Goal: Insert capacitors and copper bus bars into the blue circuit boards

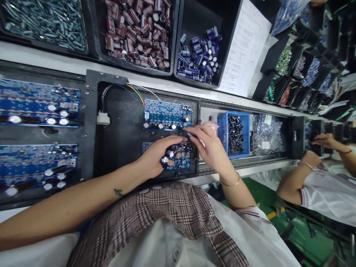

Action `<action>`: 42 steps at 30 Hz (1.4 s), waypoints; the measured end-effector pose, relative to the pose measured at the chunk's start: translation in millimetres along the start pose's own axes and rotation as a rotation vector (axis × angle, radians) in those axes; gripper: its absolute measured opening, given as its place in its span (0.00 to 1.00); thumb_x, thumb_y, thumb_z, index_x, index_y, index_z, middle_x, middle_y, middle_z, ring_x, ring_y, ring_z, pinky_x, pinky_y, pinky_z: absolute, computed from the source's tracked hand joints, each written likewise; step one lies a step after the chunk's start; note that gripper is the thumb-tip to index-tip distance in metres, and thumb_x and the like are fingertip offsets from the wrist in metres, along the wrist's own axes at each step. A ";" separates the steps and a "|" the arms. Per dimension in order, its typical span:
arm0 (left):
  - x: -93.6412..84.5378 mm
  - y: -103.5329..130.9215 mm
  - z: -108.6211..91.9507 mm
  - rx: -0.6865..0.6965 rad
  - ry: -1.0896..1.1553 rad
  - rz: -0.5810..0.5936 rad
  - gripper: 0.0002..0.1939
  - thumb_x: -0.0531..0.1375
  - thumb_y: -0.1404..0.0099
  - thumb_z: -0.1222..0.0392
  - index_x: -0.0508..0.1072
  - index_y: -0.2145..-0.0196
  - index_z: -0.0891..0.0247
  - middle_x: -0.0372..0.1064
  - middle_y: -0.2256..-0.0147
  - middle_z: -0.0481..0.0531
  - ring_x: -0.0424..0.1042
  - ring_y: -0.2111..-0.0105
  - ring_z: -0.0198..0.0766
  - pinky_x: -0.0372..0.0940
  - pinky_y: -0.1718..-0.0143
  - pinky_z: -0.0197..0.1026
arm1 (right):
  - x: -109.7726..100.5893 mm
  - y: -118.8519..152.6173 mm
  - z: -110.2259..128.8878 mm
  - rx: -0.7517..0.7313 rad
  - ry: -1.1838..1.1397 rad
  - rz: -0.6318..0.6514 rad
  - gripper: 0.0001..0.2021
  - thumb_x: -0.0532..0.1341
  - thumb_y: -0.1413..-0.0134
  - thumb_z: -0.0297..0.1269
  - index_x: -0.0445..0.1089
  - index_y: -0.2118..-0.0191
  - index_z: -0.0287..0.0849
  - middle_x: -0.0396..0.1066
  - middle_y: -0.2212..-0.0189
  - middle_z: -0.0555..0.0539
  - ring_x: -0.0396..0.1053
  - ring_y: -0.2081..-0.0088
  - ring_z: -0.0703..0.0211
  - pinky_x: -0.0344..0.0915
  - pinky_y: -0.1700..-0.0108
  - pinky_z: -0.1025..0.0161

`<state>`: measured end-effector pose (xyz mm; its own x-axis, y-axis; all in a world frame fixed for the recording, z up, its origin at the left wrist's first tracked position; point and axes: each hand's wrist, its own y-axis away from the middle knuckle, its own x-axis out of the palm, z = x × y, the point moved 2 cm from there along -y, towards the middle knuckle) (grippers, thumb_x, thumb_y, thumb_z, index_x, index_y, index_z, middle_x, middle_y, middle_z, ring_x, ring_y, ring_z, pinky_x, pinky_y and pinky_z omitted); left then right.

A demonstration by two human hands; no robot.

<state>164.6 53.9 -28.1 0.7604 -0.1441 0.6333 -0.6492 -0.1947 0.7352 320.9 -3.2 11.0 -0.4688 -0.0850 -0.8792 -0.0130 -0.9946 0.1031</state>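
Several dark blue capacitors (165,160) with silver tops are cupped in my left hand (155,155), over the left part of the lower blue circuit board (185,161). My right hand (207,142) is just right of it, thumb and fingers pinched around a small dark part, perhaps a capacitor, whose shape is partly hidden. The fingertips of both hands nearly meet between the lower board and the upper circuit board (167,114). Silver-topped capacitors stand along the upper board's near edge, and a bundle of coloured wires (136,91) runs to its left corner.
Behind the boards are bins of brown capacitors (139,33), blue capacitors (198,55) and green parts (47,22). A blue basket (248,135) of black parts stands right of the tray. More populated boards (36,107) lie left. At far right, a co-worker's hands (324,142) are at work.
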 end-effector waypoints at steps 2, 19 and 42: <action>-1.7 -1.7 -1.6 -0.038 0.045 -0.002 0.08 0.61 0.40 0.63 0.75 0.62 0.68 0.67 0.69 0.52 0.65 0.79 0.28 0.48 0.89 0.25 | 5.8 -5.8 -8.4 0.019 0.090 -0.103 0.13 0.53 0.34 0.35 0.69 0.48 0.49 0.73 0.54 0.46 0.68 0.50 0.54 0.57 0.41 0.49; -6.3 -4.1 -1.5 -0.034 0.068 -0.002 0.10 0.56 0.37 0.62 0.74 0.60 0.67 0.69 0.74 0.53 0.66 0.81 0.32 0.50 0.90 0.28 | 21.7 -18.7 -20.7 -0.013 0.241 -0.220 0.08 0.58 0.37 0.37 0.73 0.56 0.52 0.78 0.62 0.52 0.67 0.50 0.51 0.45 0.39 0.44; -5.3 -6.5 0.7 -0.029 -0.039 0.023 0.17 0.60 0.35 0.48 0.73 0.68 0.68 0.68 0.70 0.52 0.66 0.79 0.31 0.49 0.89 0.28 | 10.2 -6.2 1.6 -0.128 0.352 -0.247 0.14 0.57 0.35 0.36 0.68 0.45 0.51 0.77 0.56 0.52 0.67 0.48 0.56 0.41 0.34 0.43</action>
<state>164.8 55.3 -36.3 0.7453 -0.1857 0.6404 -0.6661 -0.1624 0.7280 314.8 2.2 2.2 -0.1357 0.1627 -0.9773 0.0328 -0.9851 -0.1686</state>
